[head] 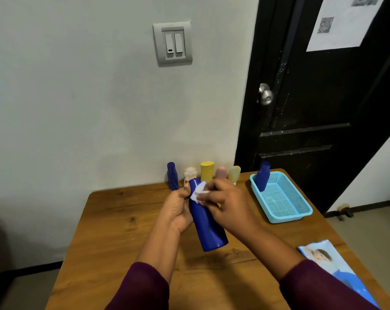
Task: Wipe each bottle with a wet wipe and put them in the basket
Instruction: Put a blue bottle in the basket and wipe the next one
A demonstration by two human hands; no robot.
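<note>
My left hand [178,209] grips a dark blue bottle [208,229] above the middle of the table, cap end pointing away from me. My right hand [227,204] pinches a white wet wipe [198,193] against the bottle's upper part near the cap. A light blue mesh basket [286,206] sits at the right, with one dark blue bottle [262,176] leaning in its far left corner. Along the wall stand a small blue bottle [172,175], a white one [189,175], a yellow one [207,171], a pinkish one [221,172] and a pale yellow one [234,173].
The wooden table [113,231] stands against a grey wall. A blue wet-wipe pack [333,265] lies at the right front edge. A black door [312,108] is behind the basket.
</note>
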